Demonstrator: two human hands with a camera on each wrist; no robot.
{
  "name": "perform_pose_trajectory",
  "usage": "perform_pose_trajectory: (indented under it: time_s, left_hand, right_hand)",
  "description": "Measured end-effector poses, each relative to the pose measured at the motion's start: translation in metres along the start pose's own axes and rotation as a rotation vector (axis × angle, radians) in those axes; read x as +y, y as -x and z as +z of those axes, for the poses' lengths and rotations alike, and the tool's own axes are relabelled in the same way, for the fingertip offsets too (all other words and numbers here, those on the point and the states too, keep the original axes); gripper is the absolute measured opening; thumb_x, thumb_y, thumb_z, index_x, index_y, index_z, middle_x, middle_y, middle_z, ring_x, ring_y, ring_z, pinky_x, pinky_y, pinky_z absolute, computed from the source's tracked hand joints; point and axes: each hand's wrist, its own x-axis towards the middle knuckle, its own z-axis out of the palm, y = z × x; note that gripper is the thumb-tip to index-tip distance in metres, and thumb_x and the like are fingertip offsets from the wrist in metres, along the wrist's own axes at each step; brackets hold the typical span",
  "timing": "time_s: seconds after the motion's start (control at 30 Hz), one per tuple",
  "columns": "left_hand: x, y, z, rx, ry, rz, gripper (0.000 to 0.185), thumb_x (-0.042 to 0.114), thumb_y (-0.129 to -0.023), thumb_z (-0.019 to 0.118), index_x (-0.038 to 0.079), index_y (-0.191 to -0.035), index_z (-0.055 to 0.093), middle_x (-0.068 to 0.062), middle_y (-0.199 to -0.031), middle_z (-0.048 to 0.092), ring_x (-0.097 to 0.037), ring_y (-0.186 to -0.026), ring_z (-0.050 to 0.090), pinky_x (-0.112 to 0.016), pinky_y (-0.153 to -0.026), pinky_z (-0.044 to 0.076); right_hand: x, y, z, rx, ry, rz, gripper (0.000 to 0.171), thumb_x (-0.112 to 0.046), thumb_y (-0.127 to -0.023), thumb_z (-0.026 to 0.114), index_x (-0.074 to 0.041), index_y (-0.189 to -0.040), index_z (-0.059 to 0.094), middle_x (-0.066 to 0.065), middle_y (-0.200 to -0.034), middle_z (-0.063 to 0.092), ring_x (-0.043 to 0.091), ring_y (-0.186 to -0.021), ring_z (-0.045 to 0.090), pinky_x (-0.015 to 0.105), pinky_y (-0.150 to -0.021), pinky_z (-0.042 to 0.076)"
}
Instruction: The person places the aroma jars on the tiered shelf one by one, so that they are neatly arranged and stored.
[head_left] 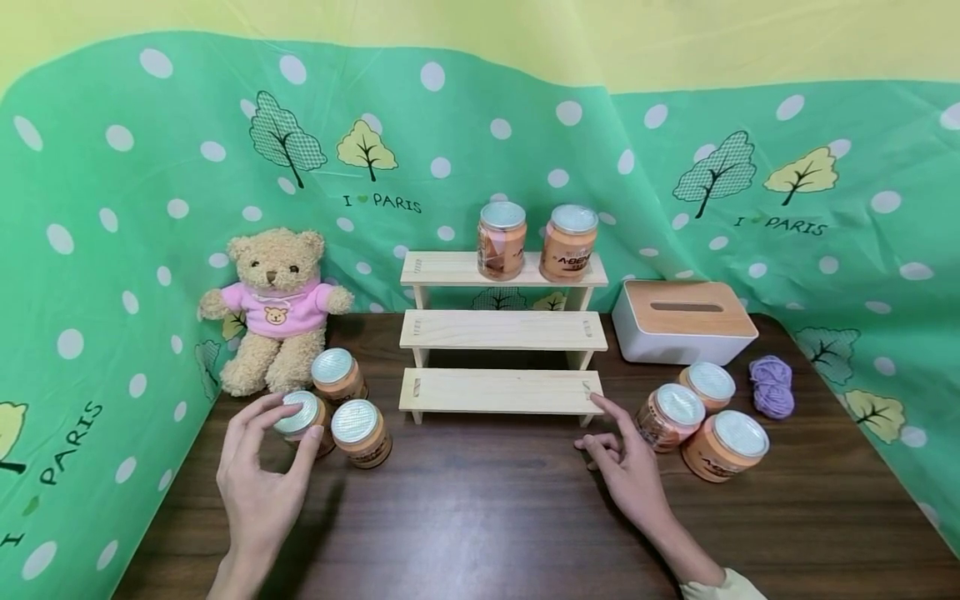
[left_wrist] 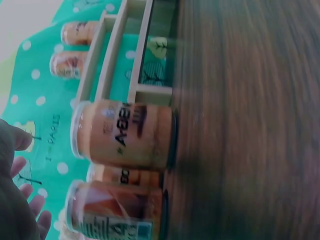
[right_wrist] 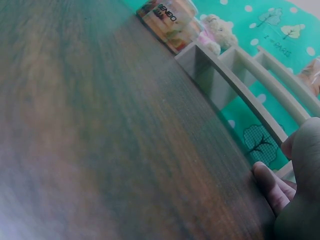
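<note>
Head view, left hand: spread fingers hovering, seemingly lining up
Jar beneath: probably needing pinching next
Right hand: parted fingers pointing toward shelf

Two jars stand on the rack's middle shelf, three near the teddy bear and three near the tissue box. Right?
Not quite: the two jars stand on the top shelf, not the middle shelf, as the head view shows. Three jars near the teddy bear and three others near the tissue box are correct.
</note>
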Motion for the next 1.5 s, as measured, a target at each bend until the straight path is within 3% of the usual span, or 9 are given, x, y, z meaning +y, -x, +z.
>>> perform_pose_trajectory:
  time_s: [0.17,0.5,0.6,0.83,1.07,1.5]
  left_hand:
    - [-0.015,0.001,-0.002,-0.009,-0.042,-0.051,0.039,-0.005,-0.078,0.095,0.002,-0.114,0.081,-0.017,-0.135,0.071,0.002,-0.13,0.056,-0.013,-0.106,0.038]
    - [-0.032,0.002,-0.004,-0.087,-0.069,-0.219,0.039,0.001,-0.084,0.094,-0.001,-0.12,0.078,-0.015,-0.143,0.067,0.008,-0.123,0.051,-0.013,-0.1,0.042]
    - [-0.036,0.002,-0.004,-0.1,-0.058,-0.253,0.04,-0.001,-0.084,0.093,-0.002,-0.121,0.077,-0.016,-0.141,0.068,0.009,-0.122,0.052,-0.009,-0.1,0.043]
    - [-0.042,0.003,-0.003,-0.118,-0.037,-0.298,0.046,-0.003,-0.082,0.095,-0.002,-0.123,0.075,-0.008,-0.133,0.071,0.008,-0.114,0.059,-0.007,-0.097,0.047]
    - [-0.043,0.003,-0.002,-0.116,-0.039,-0.347,0.046,0.0,-0.083,0.096,0.004,-0.125,0.077,-0.008,-0.137,0.075,0.011,-0.109,0.062,-0.006,-0.094,0.048]
    - [-0.046,0.003,-0.001,-0.058,-0.001,-0.345,0.045,-0.003,-0.08,0.098,0.005,-0.12,0.08,-0.01,-0.136,0.078,0.012,-0.102,0.067,-0.006,-0.09,0.052]
  right_hand:
    - [0.001,0.001,0.0,0.001,-0.002,0.001,0.063,0.002,-0.108,0.068,-0.018,-0.165,0.05,0.018,-0.122,0.075,0.012,-0.09,0.079,0.031,-0.067,0.065]
    - [0.002,0.002,0.001,0.002,-0.001,-0.001,0.063,0.003,-0.108,0.067,-0.017,-0.166,0.049,0.02,-0.143,0.061,0.008,-0.092,0.078,0.031,-0.068,0.065]
    - [0.001,0.002,0.001,0.004,-0.001,0.003,0.064,0.004,-0.108,0.067,-0.017,-0.165,0.05,0.021,-0.136,0.066,0.009,-0.091,0.078,0.031,-0.068,0.065]
    - [0.0,0.001,0.001,0.006,0.011,0.012,0.064,0.003,-0.108,0.068,-0.018,-0.165,0.05,0.013,-0.098,0.082,0.011,-0.087,0.078,0.03,-0.067,0.065]
    - [-0.001,0.001,0.0,0.005,0.016,0.005,0.063,0.001,-0.108,0.068,-0.019,-0.165,0.05,0.011,-0.096,0.082,0.012,-0.087,0.079,0.03,-0.067,0.064]
    - [-0.001,0.0,0.0,0.009,0.026,0.013,0.064,0.002,-0.108,0.069,-0.02,-0.165,0.05,0.01,-0.095,0.082,0.013,-0.084,0.078,0.03,-0.067,0.064]
